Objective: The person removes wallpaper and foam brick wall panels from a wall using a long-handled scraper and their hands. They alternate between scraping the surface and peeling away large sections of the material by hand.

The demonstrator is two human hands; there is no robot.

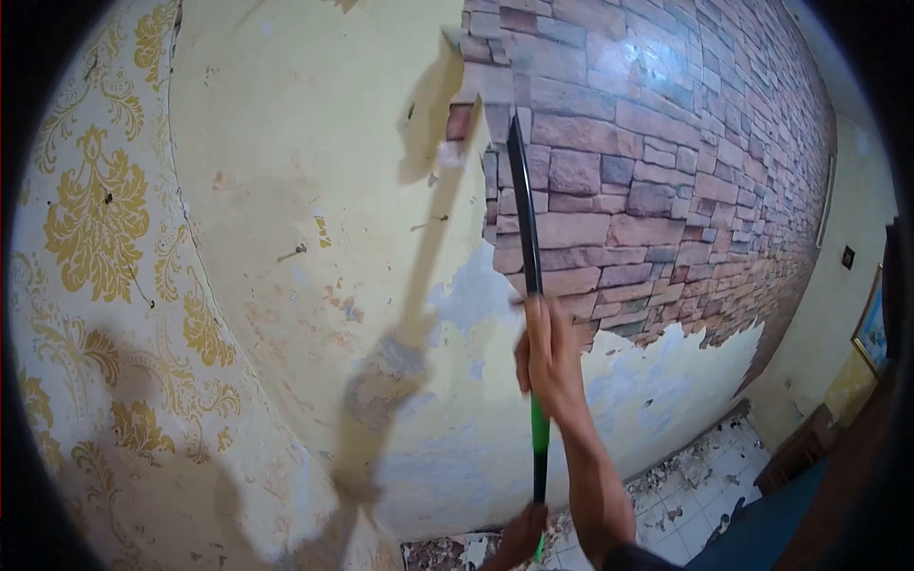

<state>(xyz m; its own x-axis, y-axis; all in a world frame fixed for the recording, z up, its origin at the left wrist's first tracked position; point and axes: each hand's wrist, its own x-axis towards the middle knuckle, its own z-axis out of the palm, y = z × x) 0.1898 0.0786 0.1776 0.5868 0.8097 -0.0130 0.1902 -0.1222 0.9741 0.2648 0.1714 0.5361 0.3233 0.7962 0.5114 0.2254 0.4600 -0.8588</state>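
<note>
A long black-and-green pole (526, 214) stands nearly upright in front of the wall, its narrow dark tip over the torn edge of the brick-patterned wallpaper (609, 181). Around the black shaft, just above the green section, my right hand (552, 357) is closed. Lower down, at the bottom of the view, my left hand (522, 535) grips the same pole near its green end, partly cut off by the frame. To the left of the tip, a loose flap of wallpaper (462, 119) juts from the torn edge.
Bare yellowish wall (314, 143) with patchy plaster and nails lies left of the torn edge. Gold-patterned wallpaper (95, 219) covers the far left. Peeled scraps (695, 466) litter the tiled floor (676, 542). A framed picture (868, 319) hangs at the right.
</note>
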